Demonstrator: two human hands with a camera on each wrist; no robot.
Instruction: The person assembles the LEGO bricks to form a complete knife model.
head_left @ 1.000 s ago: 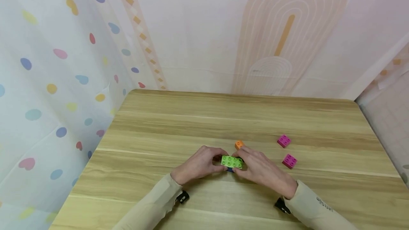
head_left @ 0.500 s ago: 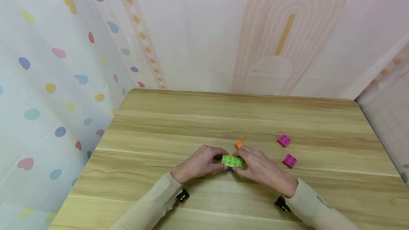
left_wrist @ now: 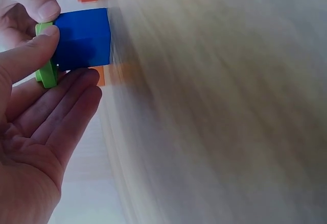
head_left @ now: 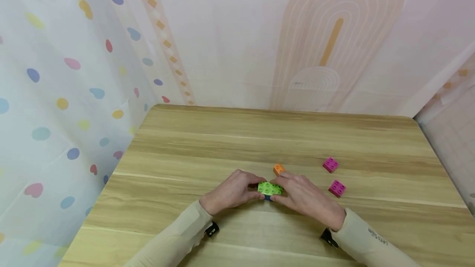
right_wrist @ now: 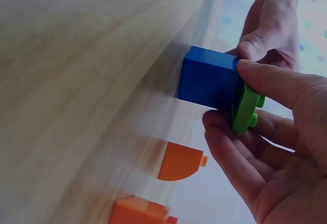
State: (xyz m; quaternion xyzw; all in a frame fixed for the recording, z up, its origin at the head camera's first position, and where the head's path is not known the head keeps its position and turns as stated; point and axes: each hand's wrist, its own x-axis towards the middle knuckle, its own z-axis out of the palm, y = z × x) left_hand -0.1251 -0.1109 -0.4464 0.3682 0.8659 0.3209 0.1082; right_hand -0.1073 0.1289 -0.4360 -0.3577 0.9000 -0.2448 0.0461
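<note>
A lime green 2x4 building brick (head_left: 269, 188), thin and studded, sits on top of a blue block (right_wrist: 210, 76). In the right wrist view the green piece looks slightly tilted against the block; whether it is fully seated I cannot tell. My left hand (head_left: 233, 193) pinches the green brick's left end between thumb and fingers. At its right end, my right hand (head_left: 306, 196) does the same, its thumb touching the seam with the blue block (left_wrist: 84, 38). The block's base stands on the table. From above, the hands and green brick hide most of the blue.
Just beyond my right fingers lies an orange brick (head_left: 278, 169). A rounded orange piece (right_wrist: 180, 162) shows in the right wrist view. Two magenta 2x2 bricks (head_left: 330, 165) (head_left: 337, 188) lie on the wooden table (head_left: 222, 135) to the right. Patterned curtains hang behind.
Both hands keep their grip on the green brick with barely any movement. The head view has shifted very slightly.
</note>
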